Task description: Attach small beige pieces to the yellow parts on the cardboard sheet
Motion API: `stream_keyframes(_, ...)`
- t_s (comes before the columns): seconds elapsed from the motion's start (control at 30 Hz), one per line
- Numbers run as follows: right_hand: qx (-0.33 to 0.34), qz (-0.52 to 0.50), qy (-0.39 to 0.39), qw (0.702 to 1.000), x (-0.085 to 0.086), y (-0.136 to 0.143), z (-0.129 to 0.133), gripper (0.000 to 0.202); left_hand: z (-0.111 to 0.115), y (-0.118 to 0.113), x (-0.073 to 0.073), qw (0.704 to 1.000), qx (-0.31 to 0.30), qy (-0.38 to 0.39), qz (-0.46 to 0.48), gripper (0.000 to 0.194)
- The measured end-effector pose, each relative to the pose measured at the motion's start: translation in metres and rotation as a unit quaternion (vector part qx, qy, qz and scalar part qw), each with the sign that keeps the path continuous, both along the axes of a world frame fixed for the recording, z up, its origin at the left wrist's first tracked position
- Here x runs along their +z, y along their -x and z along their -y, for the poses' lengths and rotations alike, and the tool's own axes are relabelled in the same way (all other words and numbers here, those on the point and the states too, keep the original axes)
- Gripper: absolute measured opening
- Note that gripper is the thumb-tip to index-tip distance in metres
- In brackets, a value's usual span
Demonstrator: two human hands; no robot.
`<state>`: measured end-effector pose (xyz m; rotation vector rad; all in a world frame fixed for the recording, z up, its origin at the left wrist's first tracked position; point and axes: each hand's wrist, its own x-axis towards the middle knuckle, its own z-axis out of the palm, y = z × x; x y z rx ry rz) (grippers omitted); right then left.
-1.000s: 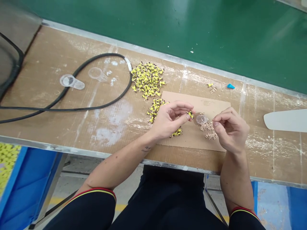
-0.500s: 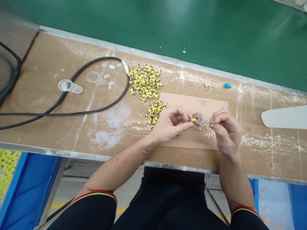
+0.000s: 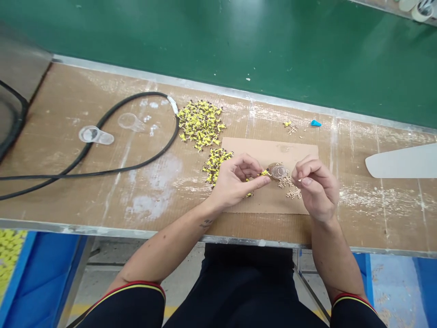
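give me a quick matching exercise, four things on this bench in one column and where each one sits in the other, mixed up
Things
1. black cable
2. blue cone
3. yellow parts pile
4. tan parts

Places
A. on the cardboard sheet, by the right hand
B. looping over the bench's left half
C. near the green belt, beyond the cardboard sheet's right corner
D. beyond the left hand, beside the cable's tip

Pairs: 1-B, 2-C, 3-D, 4-A

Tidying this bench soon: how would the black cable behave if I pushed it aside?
The black cable lies in a loose loop, so it is probably floppy and would slide and reshape rather than roll. It trails off the left edge, so something unseen may hold it back.
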<state>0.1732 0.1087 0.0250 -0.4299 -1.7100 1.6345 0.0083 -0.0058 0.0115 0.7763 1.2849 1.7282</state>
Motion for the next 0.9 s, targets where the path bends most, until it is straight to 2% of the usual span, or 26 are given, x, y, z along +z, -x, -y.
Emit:
stream_keyframes(0.27, -0.014, -0.005, -0.065, 0.998, -0.004, 0.002, 0.002, 0.006, 0.001, -0.002, -0.004, 0.998, -0.032, -0.006, 0.045, 0.034)
stream_keyframes(0.43, -0.029, -0.009, -0.118, 0.993, -0.005, 0.003, 0.002, 0.004, 0.002, -0.004, -0.003, 0.997, -0.061, -0.047, 0.008, 0.027)
stream_keyframes(0.53, -0.022, 0.01, -0.14, 0.99, -0.004, 0.004, 0.004, 0.006, 0.002, -0.005, -0.003, 0.996, -0.037, -0.068, -0.051, 0.026)
stream_keyframes(0.6, -0.014, 0.015, -0.146, 0.989, -0.002, 0.006, 0.005, 0.008, 0.001, -0.006, -0.003, 0.994, -0.029, -0.076, -0.067, 0.025)
stream_keyframes(0.77, -0.001, 0.016, -0.147, 0.989, -0.003, 0.01, 0.012, 0.01, 0.004, -0.011, -0.003, 0.996, -0.042, -0.067, -0.038, 0.025)
stream_keyframes(0.9, 0.014, 0.02, -0.118, 0.993, -0.009, 0.012, 0.016, 0.009, 0.008, -0.017, -0.008, 0.994, -0.035, -0.059, -0.085, 0.019)
